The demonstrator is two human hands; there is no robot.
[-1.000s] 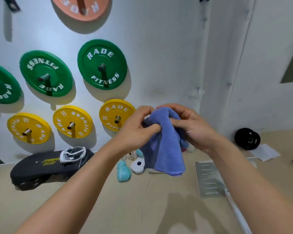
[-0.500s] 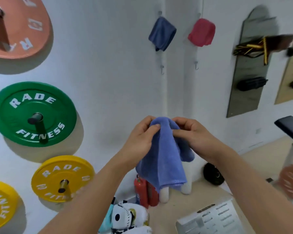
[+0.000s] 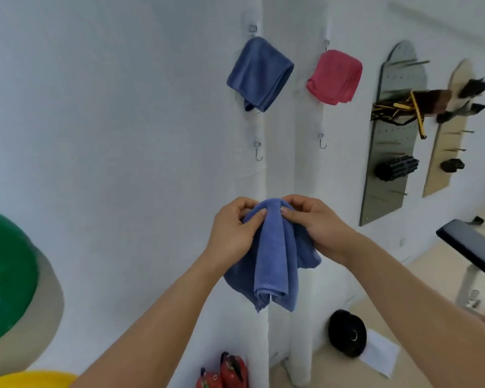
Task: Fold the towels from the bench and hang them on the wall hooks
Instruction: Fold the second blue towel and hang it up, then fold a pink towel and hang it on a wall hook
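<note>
A folded blue towel (image 3: 273, 259) hangs in front of me, pinched at its top fold by both hands. My left hand (image 3: 233, 233) grips its left side and my right hand (image 3: 317, 228) its right side. On the white wall ahead a darker blue towel (image 3: 259, 74) hangs from an upper hook, and a pink towel (image 3: 335, 77) hangs from the hook beside it. Below them two metal hooks are bare: a left hook (image 3: 258, 151) and a right hook (image 3: 322, 141). The held towel is well below both bare hooks.
A green weight plate (image 3: 6, 275) and a yellow one (image 3: 25, 380) are mounted on the wall at left. Pegboards (image 3: 387, 152) with gear hang at right. A black bench pad (image 3: 471, 242) juts in from the right. Red extinguishers (image 3: 230, 371) and a black plate (image 3: 346, 333) sit on the floor.
My view has swung up and to the right, from the weight plates to the wall hooks, which are now closer. Both hands keep the same hold on the towel's top.
</note>
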